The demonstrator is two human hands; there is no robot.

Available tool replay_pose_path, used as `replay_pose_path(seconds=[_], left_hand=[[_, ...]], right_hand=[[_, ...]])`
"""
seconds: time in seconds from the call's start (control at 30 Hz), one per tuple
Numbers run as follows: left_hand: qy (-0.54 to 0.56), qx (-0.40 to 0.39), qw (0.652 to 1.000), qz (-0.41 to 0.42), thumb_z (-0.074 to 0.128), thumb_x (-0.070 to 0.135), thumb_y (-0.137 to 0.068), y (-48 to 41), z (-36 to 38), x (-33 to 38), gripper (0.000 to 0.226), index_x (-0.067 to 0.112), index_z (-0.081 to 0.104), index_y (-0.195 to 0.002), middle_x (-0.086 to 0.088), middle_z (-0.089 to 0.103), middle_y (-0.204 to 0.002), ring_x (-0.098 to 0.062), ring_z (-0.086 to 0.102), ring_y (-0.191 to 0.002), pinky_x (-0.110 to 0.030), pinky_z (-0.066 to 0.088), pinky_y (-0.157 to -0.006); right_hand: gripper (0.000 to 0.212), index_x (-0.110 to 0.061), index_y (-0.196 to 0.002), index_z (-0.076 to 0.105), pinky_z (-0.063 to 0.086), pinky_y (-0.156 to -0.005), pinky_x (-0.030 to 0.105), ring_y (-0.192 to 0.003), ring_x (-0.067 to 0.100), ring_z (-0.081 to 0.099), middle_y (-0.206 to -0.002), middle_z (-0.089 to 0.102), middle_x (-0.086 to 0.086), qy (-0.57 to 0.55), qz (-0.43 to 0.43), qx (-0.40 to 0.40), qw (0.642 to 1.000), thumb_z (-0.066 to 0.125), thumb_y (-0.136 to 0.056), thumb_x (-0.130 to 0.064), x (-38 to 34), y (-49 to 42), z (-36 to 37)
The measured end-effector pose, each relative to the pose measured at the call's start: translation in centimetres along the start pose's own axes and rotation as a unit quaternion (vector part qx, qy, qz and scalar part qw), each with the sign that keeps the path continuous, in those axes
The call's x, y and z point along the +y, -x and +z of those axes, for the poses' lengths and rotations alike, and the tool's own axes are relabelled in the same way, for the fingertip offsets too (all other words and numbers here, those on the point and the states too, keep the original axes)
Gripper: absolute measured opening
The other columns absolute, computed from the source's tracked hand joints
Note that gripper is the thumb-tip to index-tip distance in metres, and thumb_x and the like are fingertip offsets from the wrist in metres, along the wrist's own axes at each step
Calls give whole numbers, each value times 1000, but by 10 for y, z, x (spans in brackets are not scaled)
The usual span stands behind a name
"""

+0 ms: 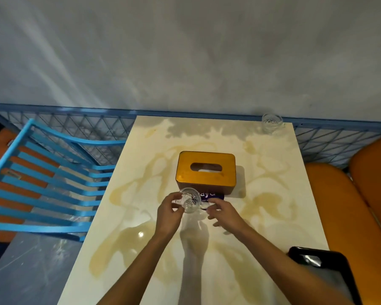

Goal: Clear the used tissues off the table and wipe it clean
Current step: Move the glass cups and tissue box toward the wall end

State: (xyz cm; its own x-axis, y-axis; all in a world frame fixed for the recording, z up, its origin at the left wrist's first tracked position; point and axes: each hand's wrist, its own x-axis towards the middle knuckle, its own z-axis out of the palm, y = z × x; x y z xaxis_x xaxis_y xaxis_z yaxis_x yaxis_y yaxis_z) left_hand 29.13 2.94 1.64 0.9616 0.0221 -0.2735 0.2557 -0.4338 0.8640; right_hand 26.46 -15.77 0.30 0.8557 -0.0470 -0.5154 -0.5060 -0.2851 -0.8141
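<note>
Yellowish stains (128, 245) cross the worktop (273, 216) all round both hands, so wiping looks undone; no used tissue shows on it. The left hand (168, 216) curls round a clear glass (190, 200) just short of the tissue box (206, 170), and the right hand (224, 213) hangs loosely open beside it, holding nothing. Bare surface lies nearer than the hands, except for a dark phone (321, 267) at the edge by the right forearm.

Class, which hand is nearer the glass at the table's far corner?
Right. The right hand lies nearer the person, left of that glass; the left hand, farther left, grips another glass.
</note>
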Motion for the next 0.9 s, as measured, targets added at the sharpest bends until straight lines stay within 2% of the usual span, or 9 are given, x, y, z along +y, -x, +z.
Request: replay_pose_path(seconds=[0.07,0.2,0.3,0.37,0.43,0.57,0.7,0.8,0.9], left_hand=[[-17,3,1000,-1,64,-1,-83,-6,-5,-7,42,18,60,-119,1,61,-119,-10,62,-92,-9,45,-68],[-73,-27,997,7,69,2,-82,-18,-11,-20,52,12,53,-131,-7,51,-132,-25,59,-106,-26,48,-83],[-106,-64,992,20,69,13,-81,-23,-15,-21,48,13,56,-127,-7,58,-127,-28,61,-105,-34,51,-84],[-124,-87,988,34,68,17,-78,-26,-14,-19,41,12,62,-118,-8,65,-117,-28,62,-103,-33,50,-82],[-115,-99,988,23,69,16,-78,-29,-14,-18,42,11,60,-119,-11,66,-117,-29,63,-102,-34,52,-83],[-119,-126,985,9,69,7,-82,-32,-16,-19,51,12,53,-130,-9,61,-124,-25,63,-101,-22,49,-75],[-164,-147,975,41,73,5,-76,-28,-20,-29,58,15,54,-130,-8,61,-122,-17,60,-90,-9,44,-63],[-219,-164,959,77,76,19,-73,-21,-22,-37,64,22,52,-132,-2,63,-117,-13,57,-86,-21,50,-70],[-288,-159,936,123,79,41,-70,-14,-25,-34,73,32,47,-135,10,58,-117,-10,54,-99,-26,47,-73]], right_hand=[[43,-13,-137,49,52,-64,31,-93,27,66,-111,63,12,-20,19,1,1000,57,-94,-16,-3,-8,13],[46,-16,-139,48,50,-58,25,-86,22,63,-111,61,7,17,12,5,1000,59,-94,-15,-8,-23,29],[44,-15,-137,48,50,-58,25,-83,22,64,-106,63,7,23,26,8,999,58,-94,-14,-11,-33,36],[43,-14,-136,49,50,-56,26,-74,19,65,-105,66,10,3,59,12,998,58,-94,-14,-10,-39,40],[41,-13,-134,52,53,-55,27,-69,19,67,-104,67,13,-24,88,18,996,58,-94,-15,-4,-44,44],[25,3,-115,65,61,-76,42,-71,24,70,-94,70,19,-79,107,38,990,56,-93,-3,5,-50,51],[13,3,-85,67,62,-65,37,-64,26,69,-81,68,20,-43,104,69,991,54,-88,4,-1,-42,50],[19,0,-70,62,62,-66,38,-63,29,70,-78,69,26,-15,99,64,993,55,-88,2,-1,-30,42],[19,6,-76,64,62,-68,38,-66,31,72,-78,70,26,-8,100,52,994,55,-91,0,1,-18,29]])
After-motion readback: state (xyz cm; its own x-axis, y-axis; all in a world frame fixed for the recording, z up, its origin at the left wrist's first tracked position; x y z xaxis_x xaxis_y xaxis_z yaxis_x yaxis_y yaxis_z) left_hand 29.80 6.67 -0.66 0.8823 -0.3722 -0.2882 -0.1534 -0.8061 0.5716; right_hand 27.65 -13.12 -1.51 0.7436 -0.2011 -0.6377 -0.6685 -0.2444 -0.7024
